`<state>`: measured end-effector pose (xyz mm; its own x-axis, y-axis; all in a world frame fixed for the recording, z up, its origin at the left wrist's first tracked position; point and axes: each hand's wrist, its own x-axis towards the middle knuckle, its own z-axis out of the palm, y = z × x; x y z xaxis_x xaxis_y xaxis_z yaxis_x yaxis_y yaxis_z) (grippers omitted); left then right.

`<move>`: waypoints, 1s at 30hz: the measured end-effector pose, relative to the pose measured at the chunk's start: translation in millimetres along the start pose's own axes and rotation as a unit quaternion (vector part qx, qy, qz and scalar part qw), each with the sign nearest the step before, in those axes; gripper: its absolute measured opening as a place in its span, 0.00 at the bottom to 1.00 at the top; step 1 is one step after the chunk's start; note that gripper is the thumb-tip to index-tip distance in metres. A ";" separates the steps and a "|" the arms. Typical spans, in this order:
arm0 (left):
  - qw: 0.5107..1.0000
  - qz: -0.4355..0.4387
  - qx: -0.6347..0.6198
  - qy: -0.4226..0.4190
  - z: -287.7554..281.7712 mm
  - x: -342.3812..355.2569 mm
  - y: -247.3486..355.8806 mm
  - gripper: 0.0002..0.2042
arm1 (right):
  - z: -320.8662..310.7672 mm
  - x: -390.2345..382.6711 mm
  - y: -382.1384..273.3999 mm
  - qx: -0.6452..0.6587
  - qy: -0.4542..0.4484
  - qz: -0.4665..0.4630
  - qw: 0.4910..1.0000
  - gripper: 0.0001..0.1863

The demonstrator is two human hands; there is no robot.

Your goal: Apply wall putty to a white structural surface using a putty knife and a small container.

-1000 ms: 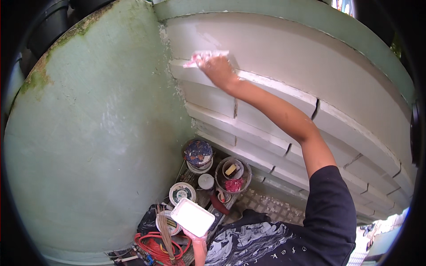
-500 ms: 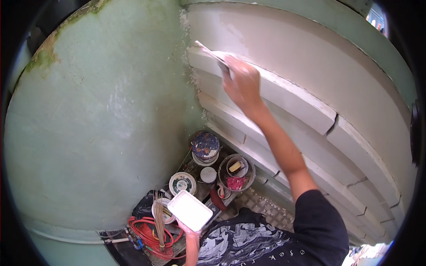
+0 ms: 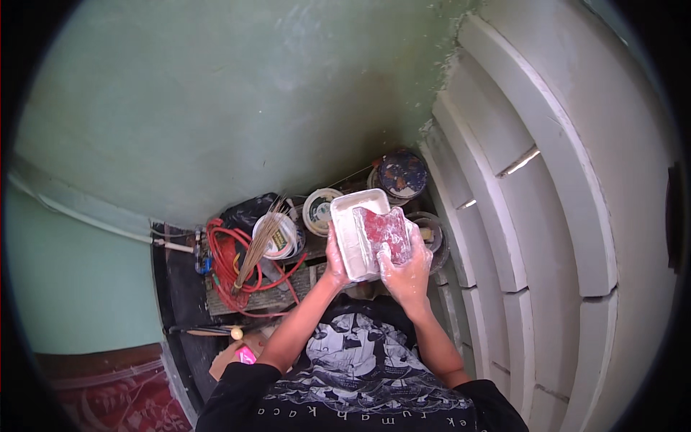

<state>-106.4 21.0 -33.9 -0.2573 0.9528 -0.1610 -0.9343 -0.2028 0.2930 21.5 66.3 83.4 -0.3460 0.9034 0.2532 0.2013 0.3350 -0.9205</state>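
Observation:
My left hand (image 3: 335,258) grips the side of a white rectangular tray (image 3: 358,196) that holds white paste. In my right hand (image 3: 408,275) is a red putty scraper (image 3: 386,232), flat-bladed and smeared with white. The scraper lies over the tray's right part, its edge against the tray or its paste; the exact contact is hidden. White residue coats the fingers of both hands. Both forearms come up in front of my black printed shirt.
Behind the tray, a wooden plank platform bears a white bucket (image 3: 279,237), a lidded tub (image 3: 320,210), a paint-stained blue-topped bucket (image 3: 402,175), a coiled red hose (image 3: 223,252) and a stick bundle (image 3: 259,248). A green wall (image 3: 216,108) rises beyond; white stepped ledges (image 3: 561,151) run along the right.
My right hand has come down from the white ledged wall to the tray, scraper in hand. The tray has moved up and right in view, and the view has turned.

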 end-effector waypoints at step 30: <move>0.960 0.179 0.045 0.212 -37.6 -30.5 -23.2 0.30 | 65.8 21.3 86.6 0.238 -0.258 0.116 0.929 0.19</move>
<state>-86.2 -11.9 -71.2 -0.6526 0.6447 -0.3981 -0.7473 -0.4609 0.4786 -28.7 97.0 -10.6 -0.7624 0.6463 -0.0328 -0.0594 -0.1203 -0.9910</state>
